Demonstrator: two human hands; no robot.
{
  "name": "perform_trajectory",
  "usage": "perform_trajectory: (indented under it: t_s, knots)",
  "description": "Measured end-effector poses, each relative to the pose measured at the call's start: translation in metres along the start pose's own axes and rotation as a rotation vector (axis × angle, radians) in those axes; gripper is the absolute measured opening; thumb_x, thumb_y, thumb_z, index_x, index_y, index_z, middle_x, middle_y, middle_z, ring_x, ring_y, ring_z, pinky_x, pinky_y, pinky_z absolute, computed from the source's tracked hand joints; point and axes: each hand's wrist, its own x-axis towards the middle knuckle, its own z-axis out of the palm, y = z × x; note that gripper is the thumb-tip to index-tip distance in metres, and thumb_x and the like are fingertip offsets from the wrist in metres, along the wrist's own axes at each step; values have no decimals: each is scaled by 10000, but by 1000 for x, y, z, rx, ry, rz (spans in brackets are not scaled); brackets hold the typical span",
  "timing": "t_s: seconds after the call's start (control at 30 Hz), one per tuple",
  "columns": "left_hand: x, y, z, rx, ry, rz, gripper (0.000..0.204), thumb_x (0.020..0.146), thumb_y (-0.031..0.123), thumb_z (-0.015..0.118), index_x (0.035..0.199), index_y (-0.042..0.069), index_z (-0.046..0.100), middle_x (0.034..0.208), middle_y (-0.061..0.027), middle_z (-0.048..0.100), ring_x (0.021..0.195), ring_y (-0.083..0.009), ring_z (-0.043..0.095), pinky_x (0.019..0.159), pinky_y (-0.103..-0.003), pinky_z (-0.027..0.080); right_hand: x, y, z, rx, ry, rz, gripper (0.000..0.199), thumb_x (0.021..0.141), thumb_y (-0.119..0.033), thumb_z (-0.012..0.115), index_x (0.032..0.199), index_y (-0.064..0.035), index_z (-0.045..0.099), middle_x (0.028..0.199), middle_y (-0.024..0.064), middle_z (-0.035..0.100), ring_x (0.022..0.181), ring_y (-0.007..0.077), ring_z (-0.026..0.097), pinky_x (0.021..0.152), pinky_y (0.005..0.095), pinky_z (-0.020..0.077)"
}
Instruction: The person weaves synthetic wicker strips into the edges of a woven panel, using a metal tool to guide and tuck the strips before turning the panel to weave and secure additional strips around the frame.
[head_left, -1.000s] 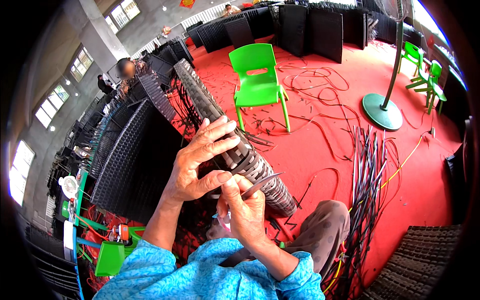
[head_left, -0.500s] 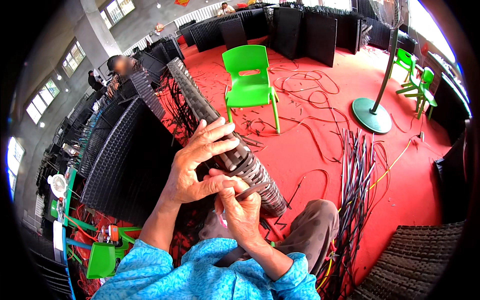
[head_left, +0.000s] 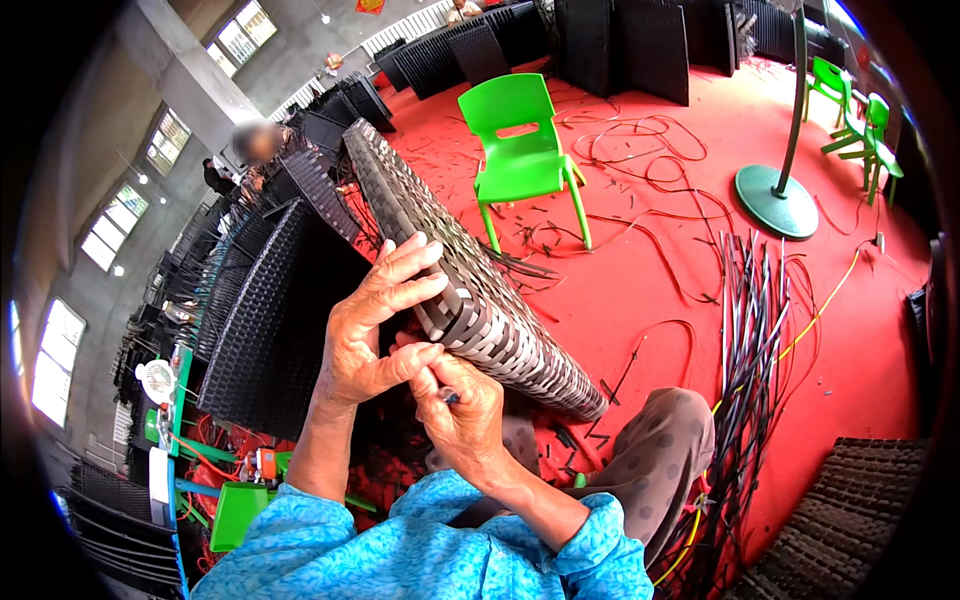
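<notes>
- Long grey-black woven rattan panel (head_left: 470, 290) stands on edge, long axis running from my lap up-left, away from me.
- My left hand (head_left: 375, 330) clasps its near edge, fingers draped over.
- My right hand (head_left: 462, 412), just below, pinches a small dark tool (head_left: 450, 397) at the weave.

Bright blue patterned sleeves (head_left: 420, 545) fill the lower centre of the frame, rolled to the elbows, leaving both forearms bare. Brown trousers with darker dots (head_left: 655, 460) show at lower right.
</notes>
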Motion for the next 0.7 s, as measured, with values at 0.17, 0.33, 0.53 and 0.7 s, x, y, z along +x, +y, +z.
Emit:
perform_trajectory:
  t_s: [0.17,0.33,0.53,0.7]
  knots:
    - [1,-2,1,-13,7,13,483,750,294,685,1142,19,626,1280,-190,539,1289,-338,417,1117,-486,168,7,-1,-2,-69,34,-236,143,816,8,632,959,6,628,767,164,623,668,294,629,596,337,489]
    - [4,0,0,-16,-4,12,490,766,324,686,1143,18,623,1276,-188,542,1291,-340,411,1114,-495,174,8,-1,-2,-54,39,-258,74,821,-7,635,883,13,599,705,158,582,622,314,596,556,367,461]
    - [2,0,0,3,9,-6,504,752,317,719,1150,24,619,1287,-181,535,1297,-335,405,1115,-496,173,5,-6,-11,-107,-20,-226,71,835,-14,625,889,12,587,701,157,564,612,301,583,558,358,456]
    - [12,1,7,28,-37,43,488,769,293,723,1182,61,606,1309,-138,527,1300,-301,411,1118,-461,195,-9,-22,-50,39,-146,172,234,927,-113,559,1125,2,607,840,85,668,752,104,623,669,244,507]
